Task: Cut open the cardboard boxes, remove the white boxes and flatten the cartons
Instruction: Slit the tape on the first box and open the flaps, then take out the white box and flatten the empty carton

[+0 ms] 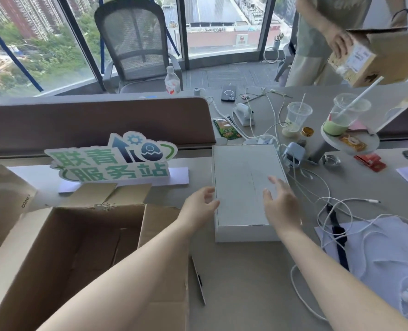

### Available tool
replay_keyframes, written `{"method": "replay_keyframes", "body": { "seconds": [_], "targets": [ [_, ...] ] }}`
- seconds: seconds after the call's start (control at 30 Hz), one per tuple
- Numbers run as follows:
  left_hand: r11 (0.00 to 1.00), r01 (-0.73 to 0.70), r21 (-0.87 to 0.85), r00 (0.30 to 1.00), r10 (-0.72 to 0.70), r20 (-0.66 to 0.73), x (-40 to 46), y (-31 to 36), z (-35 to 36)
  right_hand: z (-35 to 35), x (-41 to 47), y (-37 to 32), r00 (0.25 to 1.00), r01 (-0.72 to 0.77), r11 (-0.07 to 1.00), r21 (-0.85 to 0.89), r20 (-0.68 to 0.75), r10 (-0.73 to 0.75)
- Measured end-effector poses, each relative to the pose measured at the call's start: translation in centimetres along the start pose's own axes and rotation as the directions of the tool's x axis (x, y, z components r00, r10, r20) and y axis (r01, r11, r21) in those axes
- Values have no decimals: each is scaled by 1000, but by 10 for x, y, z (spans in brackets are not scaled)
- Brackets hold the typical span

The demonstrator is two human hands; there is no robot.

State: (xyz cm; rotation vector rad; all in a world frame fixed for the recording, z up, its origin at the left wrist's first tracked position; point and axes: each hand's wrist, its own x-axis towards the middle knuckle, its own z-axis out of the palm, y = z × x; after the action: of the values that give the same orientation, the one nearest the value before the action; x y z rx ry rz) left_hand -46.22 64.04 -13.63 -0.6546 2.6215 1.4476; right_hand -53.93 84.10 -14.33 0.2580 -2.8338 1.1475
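Two hands reach over the white box (pixel 246 187) in the head view, which lies flat on the desk (pixel 258 271) just right of the opened cardboard box (pixel 78 247). The left hand (pixel 201 206) sits at its left edge with fingers relaxed, gripping nothing; the right hand (pixel 279 201) hovers spread over its lid, also holding nothing. The carton looks emptied, so flattening it is probably next. A knife (pixel 199 280) lies beside the carton.

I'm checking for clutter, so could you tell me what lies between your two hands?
In the head view, only the white box lies between the left hand and right hand.
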Motion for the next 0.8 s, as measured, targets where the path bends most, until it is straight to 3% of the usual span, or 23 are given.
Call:
{"method": "replay_keyframes", "body": {
  "seconds": [0.13, 0.3, 0.5, 0.6, 0.8],
  "targets": [
    [996, -82, 28, 990, 85, -112, -48, -20, -38, 40, -54, -42, 969, 196, 971, 138, 128, -214],
    [990, -97, 103, 972, 116, -205, -117, -79, -97, 71, -136, -88, 871, 362, 909, 207, 272, -409],
    [936, -110, 335, 977, 164, -137, -181, -173, -166, 99, -214, -114, 776, 490, 845, 215, 334, -535],
    [870, -192, 455, 964, 254, -80, -212, -224, -203, 110, -255, -122, 736, 564, 805, 187, 328, -592],
    [762, -419, 493, 899, 426, 104, -256, -291, -251, 103, -316, -119, 709, 603, 796, 52, 422, -565]
  ]
}}
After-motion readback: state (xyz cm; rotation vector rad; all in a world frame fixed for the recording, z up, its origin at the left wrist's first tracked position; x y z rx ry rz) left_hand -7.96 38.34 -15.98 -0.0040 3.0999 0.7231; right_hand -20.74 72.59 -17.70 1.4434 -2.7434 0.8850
